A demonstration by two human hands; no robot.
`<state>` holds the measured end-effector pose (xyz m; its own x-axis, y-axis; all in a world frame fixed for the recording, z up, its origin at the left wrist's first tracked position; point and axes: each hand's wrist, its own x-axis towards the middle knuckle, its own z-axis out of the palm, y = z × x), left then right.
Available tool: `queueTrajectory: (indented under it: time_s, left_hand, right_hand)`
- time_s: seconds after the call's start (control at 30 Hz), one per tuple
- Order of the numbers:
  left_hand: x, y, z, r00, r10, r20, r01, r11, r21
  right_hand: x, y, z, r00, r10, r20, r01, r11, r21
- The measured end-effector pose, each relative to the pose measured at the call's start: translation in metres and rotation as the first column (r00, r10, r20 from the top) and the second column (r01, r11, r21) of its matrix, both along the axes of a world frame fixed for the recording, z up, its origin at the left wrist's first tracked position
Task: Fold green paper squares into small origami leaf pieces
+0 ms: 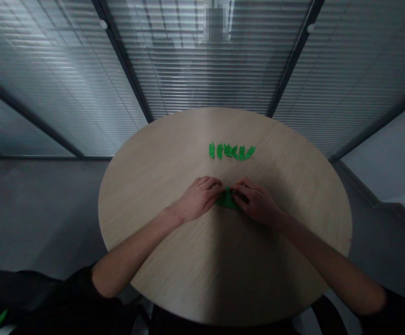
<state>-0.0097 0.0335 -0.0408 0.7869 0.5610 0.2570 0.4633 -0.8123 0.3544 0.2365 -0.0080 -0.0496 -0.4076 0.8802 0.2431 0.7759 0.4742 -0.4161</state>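
Note:
A piece of green paper [227, 201] lies on the round wooden table, partly covered by my fingers. My left hand [204, 195] grips its left side, fingertips pressed together near the top. From the right, my right hand [254, 199] pinches the paper's upper right part with bent fingers. The paper looks folded, roughly triangular where it shows. Beyond my hands sits a row of several small folded green paper pieces [228, 150], some touching each other.
The round table [146, 172] has a light wood top. Behind it stand glass partitions with blinds [195, 79] and dark frames. Grey floor [66, 204] shows at both sides. Green leaves of a plant [0, 318] appear at the lower left corner.

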Motion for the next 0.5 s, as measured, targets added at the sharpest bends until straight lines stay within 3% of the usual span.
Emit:
queueTrajectory:
  time_s: [0.27,0.5]
  left_hand:
    - [0.0,-0.002,0.0,1.0,0.0,-0.004,0.0,1.0,-0.007]
    - [-0.002,0.001,0.0,1.0,-0.015,0.002,0.015,1.0,-0.006]
  right_hand:
    - [0.004,-0.003,0.003,0.999,0.036,0.001,-0.036,0.997,0.069]
    - [-0.009,-0.02,0.01,0.958,0.211,0.196,-0.249,0.948,0.198]
